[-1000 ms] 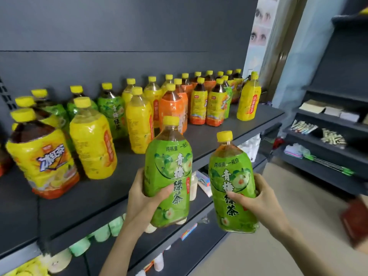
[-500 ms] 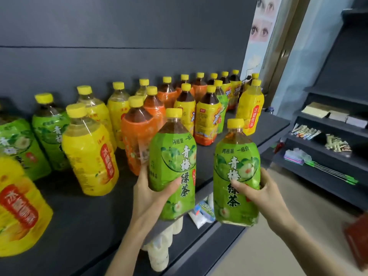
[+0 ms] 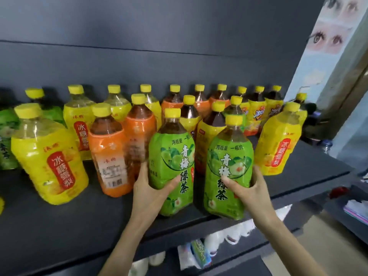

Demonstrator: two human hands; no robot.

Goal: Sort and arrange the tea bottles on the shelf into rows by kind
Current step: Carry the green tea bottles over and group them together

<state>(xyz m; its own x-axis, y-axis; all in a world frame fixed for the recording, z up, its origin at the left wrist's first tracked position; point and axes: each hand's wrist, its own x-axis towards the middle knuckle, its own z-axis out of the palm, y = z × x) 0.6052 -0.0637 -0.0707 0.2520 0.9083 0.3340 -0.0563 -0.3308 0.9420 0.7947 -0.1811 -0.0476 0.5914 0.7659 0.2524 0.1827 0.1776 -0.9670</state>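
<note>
Clasped upright at shelf (image 3: 59,226) front edge: green plum tea bottle (image 3: 173,162) in left hand (image 3: 148,193), second bottle (image 3: 229,170) in right hand (image 3: 252,193) — fingers wrapped round each. Spotted matching green bottles (image 3: 8,140) far left — nearer left hand.

We hold the left green-label bottle (image 3: 172,162) and the right green-label bottle (image 3: 229,170) upright, side by side, at the dark shelf's (image 3: 59,226) front edge. Behind stand yellow-label bottles (image 3: 49,160) and orange-label bottles (image 3: 111,156), mixed, all yellow-capped.
</note>
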